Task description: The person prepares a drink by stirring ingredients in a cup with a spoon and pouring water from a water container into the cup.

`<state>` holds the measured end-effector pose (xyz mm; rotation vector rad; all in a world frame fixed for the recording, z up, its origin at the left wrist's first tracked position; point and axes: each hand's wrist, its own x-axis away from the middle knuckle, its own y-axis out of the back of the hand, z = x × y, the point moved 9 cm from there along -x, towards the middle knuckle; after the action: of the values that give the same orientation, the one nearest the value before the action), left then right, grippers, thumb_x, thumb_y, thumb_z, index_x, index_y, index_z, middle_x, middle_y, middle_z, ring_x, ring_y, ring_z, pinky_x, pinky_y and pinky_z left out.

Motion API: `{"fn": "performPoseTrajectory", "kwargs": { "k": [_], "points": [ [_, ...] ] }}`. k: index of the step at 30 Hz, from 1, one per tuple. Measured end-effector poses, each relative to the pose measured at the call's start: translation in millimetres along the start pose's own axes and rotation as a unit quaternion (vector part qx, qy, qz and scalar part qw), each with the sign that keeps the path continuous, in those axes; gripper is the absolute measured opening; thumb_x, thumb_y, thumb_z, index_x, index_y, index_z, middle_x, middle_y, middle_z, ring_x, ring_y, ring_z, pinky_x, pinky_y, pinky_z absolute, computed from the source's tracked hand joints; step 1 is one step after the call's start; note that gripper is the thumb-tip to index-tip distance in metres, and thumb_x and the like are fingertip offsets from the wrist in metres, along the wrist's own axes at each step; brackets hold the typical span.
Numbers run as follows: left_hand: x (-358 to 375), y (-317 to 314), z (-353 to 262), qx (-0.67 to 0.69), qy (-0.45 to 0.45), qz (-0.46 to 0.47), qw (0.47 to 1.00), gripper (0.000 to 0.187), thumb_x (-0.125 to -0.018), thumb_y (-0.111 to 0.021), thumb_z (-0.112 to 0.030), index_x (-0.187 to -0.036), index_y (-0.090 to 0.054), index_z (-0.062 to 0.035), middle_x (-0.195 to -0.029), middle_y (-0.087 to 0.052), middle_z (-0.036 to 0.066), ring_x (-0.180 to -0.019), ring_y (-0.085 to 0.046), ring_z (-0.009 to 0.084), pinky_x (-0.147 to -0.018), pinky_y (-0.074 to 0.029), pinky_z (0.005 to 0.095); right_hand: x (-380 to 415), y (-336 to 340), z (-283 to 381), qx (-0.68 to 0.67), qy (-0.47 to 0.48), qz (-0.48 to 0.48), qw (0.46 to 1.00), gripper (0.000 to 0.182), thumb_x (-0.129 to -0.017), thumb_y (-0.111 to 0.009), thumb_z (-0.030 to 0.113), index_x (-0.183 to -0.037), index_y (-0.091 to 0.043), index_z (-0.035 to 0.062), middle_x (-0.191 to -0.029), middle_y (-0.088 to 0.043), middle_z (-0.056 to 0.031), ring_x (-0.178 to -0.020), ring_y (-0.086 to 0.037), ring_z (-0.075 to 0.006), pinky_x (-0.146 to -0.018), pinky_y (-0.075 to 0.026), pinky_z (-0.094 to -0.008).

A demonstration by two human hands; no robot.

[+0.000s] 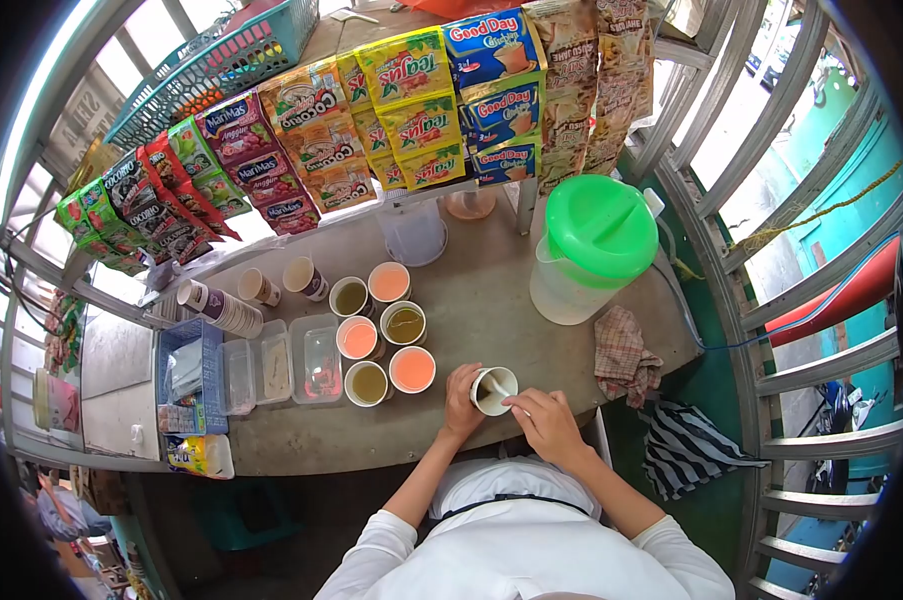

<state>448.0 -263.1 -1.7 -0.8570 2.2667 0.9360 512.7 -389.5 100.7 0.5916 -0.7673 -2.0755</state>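
Near the front edge of the counter, a white paper cup [504,376] is held by my left hand [460,398], whose fingers wrap its left side. A little dark content shows inside the cup. Pinched in my right hand [549,424] is a white spoon [495,383] that reaches into the cup. To the left stand several filled paper cups in two rows, some with a pink drink [412,369] and some with a greenish drink [366,383].
A clear pitcher with a green lid [601,230] stands right, beside a checked cloth [624,352]. Left are plastic containers [316,355], stacked cups [221,308] and a blue basket [186,375]. Drink sachets [411,110] hang along the back. A metal railing [821,350] borders the right.
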Motion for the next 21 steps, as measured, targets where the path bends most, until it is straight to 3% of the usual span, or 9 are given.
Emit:
{"fn": "performPoseTrajectory", "kwargs": {
  "k": [10,13,21],
  "points": [
    [4.0,-2.0,5.7,-0.002,0.006,-0.013,1.000,0.075,-0.060,-0.084,-0.004,-0.122,-0.043,-0.0080,-0.116,-0.059,0.017,-0.105,-0.059,0.0368,-0.090,-0.047,0.0456,0.4,-5.5,-8.9,0.008,-0.024,0.054,0.998,0.020,-0.097,-0.049,0.019,-0.105,-0.065,0.0113,-0.091,-0.061,-0.0048,-0.082,-0.057,-0.0209,-0.077,-0.033,-0.0354],
    [3.8,-2.5,5.3,-0.007,0.009,-0.011,1.000,0.074,-0.060,-0.083,-0.004,-0.122,-0.043,-0.0079,-0.115,-0.059,0.017,-0.103,-0.060,0.0366,-0.089,-0.047,0.0452,1.1,-2.1,-6.1,-0.064,-0.024,0.029,0.997,0.019,-0.096,-0.049,0.017,-0.102,-0.065,0.0105,-0.089,-0.061,-0.0052,-0.081,-0.056,-0.0212,-0.077,-0.033,-0.0353],
    [-1.7,-1.3,-0.7,0.009,0.021,0.015,1.000,0.081,-0.059,-0.087,-0.010,-0.125,-0.041,-0.0076,-0.118,-0.057,0.019,-0.105,-0.058,0.0374,-0.091,-0.047,0.0452,0.3,-3.8,-6.5,-0.005,-0.001,0.016,1.000,0.018,-0.096,-0.049,0.017,-0.102,-0.065,0.0096,-0.089,-0.061,-0.0052,-0.081,-0.056,-0.0213,-0.077,-0.033,-0.0354]
  ]
}}
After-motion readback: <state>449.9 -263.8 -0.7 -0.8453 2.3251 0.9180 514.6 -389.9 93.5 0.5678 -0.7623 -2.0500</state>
